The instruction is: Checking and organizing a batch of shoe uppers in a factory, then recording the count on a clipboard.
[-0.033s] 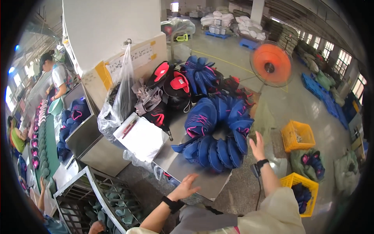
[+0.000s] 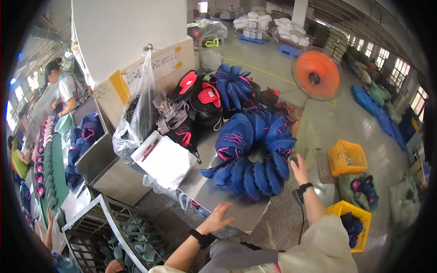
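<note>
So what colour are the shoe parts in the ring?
The shoe parts are blue with some pink, clearest in the head view.

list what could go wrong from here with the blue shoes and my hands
The blue shoes form a ring at the table's right edge, so a knock from the open right hand might tip some off.

The dark cord hanging from the right wrist could snag.

The red pen lies loose on the white sheet and may roll off if bumped.
</note>
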A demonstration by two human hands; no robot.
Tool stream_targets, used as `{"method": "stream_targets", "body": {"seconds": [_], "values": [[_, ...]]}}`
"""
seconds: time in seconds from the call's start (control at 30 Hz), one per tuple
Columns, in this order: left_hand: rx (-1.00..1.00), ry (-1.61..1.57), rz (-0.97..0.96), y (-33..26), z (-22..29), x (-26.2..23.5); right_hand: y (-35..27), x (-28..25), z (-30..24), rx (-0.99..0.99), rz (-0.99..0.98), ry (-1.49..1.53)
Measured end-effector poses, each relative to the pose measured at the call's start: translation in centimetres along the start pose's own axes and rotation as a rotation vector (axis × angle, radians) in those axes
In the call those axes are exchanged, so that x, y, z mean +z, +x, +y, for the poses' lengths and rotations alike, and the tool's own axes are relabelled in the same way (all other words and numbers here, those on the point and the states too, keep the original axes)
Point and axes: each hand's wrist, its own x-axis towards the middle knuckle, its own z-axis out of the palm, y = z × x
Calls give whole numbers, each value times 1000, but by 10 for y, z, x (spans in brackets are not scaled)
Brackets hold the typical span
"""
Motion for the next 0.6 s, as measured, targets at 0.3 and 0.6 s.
{"method": "stream_targets", "body": {"seconds": [0.3, 0.6], "values": [[-290, -110, 546, 12, 19, 7, -89, 42, -72, 387, -653, 507], [-31, 459, 533, 104, 91, 28, 19, 11, -25, -534, -252, -373]]}}
